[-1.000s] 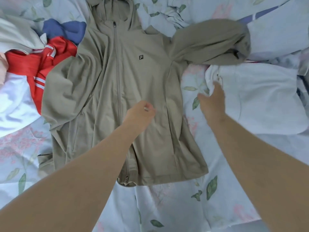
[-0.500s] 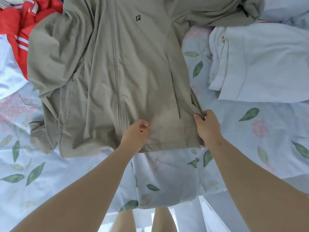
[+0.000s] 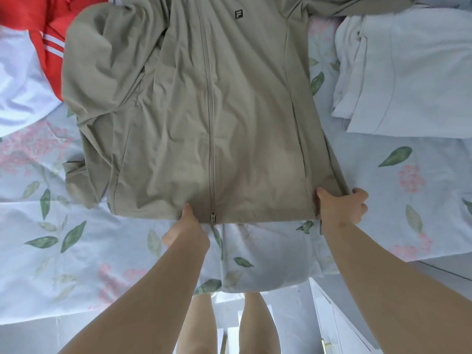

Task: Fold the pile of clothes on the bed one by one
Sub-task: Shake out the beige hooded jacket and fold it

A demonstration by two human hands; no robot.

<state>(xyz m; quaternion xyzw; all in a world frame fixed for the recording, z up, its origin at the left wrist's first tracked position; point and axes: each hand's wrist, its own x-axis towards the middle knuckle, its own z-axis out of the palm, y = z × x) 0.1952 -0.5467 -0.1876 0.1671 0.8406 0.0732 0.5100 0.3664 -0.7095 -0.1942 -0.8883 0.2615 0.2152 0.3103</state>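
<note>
- Across the upper and middle part of the frame, a beige zip-up jacket [image 3: 242, 123] is seen lying front side up on a bed sheet [image 3: 76, 264] printed with green leaves and pink flowers.
- The jacket is zipped shut, with the zipper pull [image 3: 212, 216] at the hem, low in the centre of the frame. A small dark logo [image 3: 238, 14] is seen on the chest near the top edge.
- One jacket sleeve [image 3: 102, 72] is folded in over the body at the left of the frame, heavily creased.
- The left hand [image 3: 186, 226] is placed at the hem, just left of the zipper pull. The hem is pinched with the thumb [image 3: 187, 209] on top; the other fingers are tucked under the cloth and cannot be made out.
- The right hand [image 3: 342, 208] is placed at the lower right corner of the jacket. The corner is gripped, with the thumb laid on top and the fingers [image 3: 358, 196] curled round the side edge.
- A red and white garment [image 3: 48, 47] is seen in the upper left of the frame, partly covered by the jacket.
- A white garment [image 3: 408, 72] is seen in the upper right, apart from the jacket.
- Two bare legs [image 3: 199, 325] are visible at the bottom centre, below the edge of the bed.
</note>
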